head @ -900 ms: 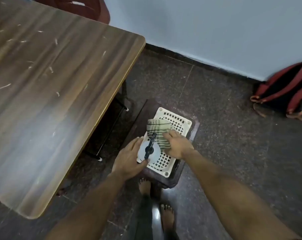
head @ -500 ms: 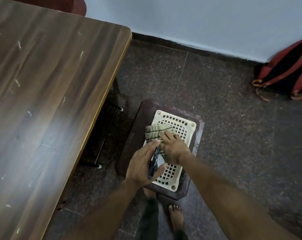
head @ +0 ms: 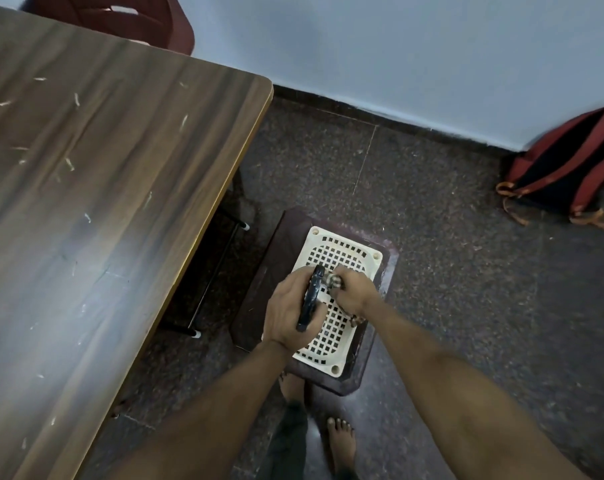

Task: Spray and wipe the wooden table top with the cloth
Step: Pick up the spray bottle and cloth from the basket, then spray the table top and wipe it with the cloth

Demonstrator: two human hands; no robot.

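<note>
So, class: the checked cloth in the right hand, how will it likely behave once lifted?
Probably floppy: the cloth is bunched small inside the right hand, and an end hangs below the wrist. Likely light, since one hand's grip holds it. Unlikely to roll or break.

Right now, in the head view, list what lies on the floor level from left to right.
Wooden table → left hand gripping the spray bottle → right hand holding the cloth, both over the white perforated tray → red backpack.

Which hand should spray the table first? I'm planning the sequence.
Left: the left hand already grips the spray bottle and is nearer the wooden table; the right hand holds the cloth.
</note>
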